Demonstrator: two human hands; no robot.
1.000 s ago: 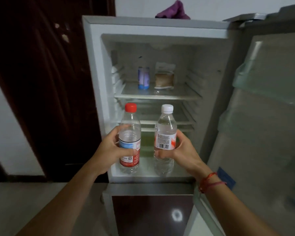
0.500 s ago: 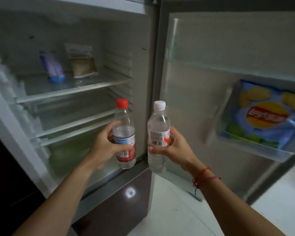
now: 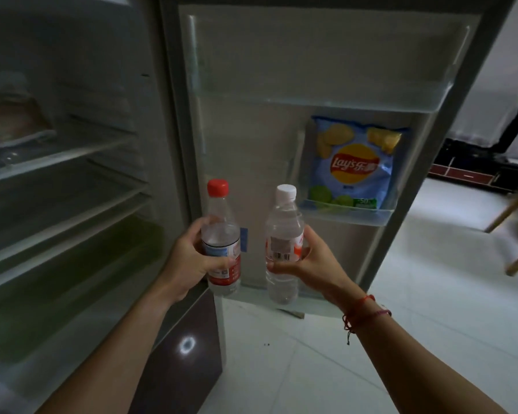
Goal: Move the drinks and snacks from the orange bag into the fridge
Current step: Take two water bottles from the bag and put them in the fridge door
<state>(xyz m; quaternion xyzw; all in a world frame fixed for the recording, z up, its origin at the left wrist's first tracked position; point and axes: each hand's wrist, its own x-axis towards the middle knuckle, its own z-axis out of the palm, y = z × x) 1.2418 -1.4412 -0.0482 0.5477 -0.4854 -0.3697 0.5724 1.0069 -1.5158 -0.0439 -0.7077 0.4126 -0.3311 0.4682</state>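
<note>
The red-capped bottle [image 3: 222, 234] is gripped at its labelled middle by the left hand [image 3: 189, 261], with fingers and thumb curled round it. The white-capped bottle [image 3: 283, 234] is clasped in the same way by the right hand [image 3: 311, 261], the barcode turned toward the camera. Both bottles are held upright and side by side, slightly apart, in front of the lower part of the open fridge door [image 3: 251, 144]. Both forearms are stretched forward and slightly inward toward the door, and red cords [image 3: 362, 312] are worn on the right wrist. A blue bag of crisps [image 3: 353, 165] is stood in a clear bin [image 3: 341, 218] on the door's right half. Left of the door, the fridge shelves [image 3: 57, 156] are seen, blurred.
</note>
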